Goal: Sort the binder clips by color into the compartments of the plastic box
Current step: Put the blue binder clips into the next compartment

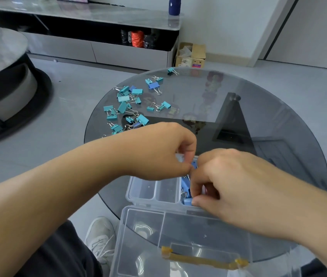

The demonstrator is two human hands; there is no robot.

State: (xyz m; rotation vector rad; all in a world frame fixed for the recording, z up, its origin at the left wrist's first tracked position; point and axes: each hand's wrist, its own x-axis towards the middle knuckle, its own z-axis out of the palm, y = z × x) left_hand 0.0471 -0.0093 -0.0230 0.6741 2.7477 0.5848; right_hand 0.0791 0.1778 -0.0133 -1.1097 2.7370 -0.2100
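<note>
Teal and blue binder clips (127,105) are seen scattered in a loose heap on the far left of the round glass table (258,116), well apart from the box, with one stray clip (172,71) out at the far rim; by the look of it most of the sorting is left to be done. Nearer, the left hand (158,150) is held over the back of the clear plastic box (150,193), fingers curled and pinched together, though what is pinched cannot be told. Below it, the two left compartments (142,189) are seen bare. Next along, the third compartment (185,189) is holding several blue clips, so only that colour is judged started. The right hand (228,186) is dipped into this compartment, fingertips closed on a light blue clip (188,201) at its near edge. Anything further right in the box is hidden by that hand. In front, the open lid (178,236) with its yellow handle (200,259) is laid flat, nothing in it
</note>
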